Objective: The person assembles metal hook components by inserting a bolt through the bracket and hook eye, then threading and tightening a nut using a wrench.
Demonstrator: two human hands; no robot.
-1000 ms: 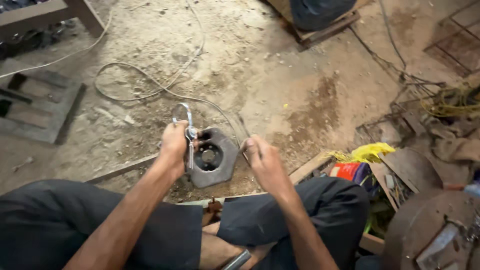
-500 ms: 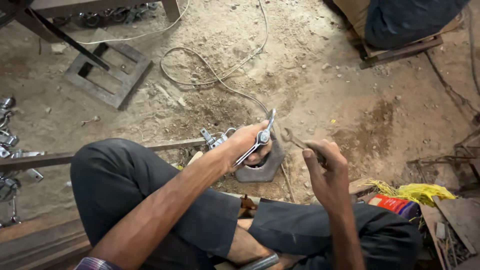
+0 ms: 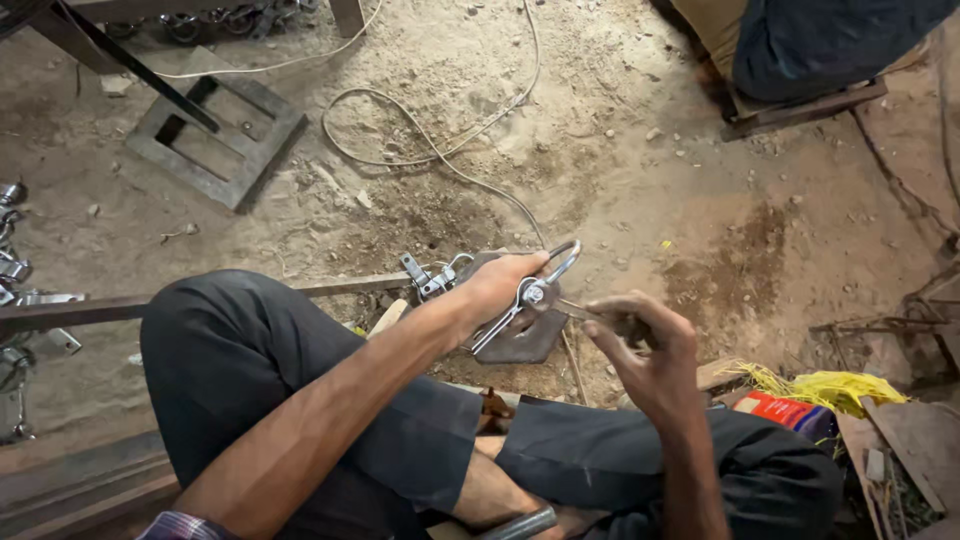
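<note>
Lifted since earlier, the left hand (image 3: 500,285) grips a metal clamp (image 3: 535,290); right hand (image 3: 640,350) pinches its pin (image 3: 580,311).

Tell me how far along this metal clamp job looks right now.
Mid-job, as far as can be judged. Done: several shiny finished-looking metal pieces lie at the left edge. In hand: the left hand holds a looped metal clamp over a dark metal block, while the right hand brings a thin tool to its bolt. Left: a few more fittings wait beside the block.
</note>
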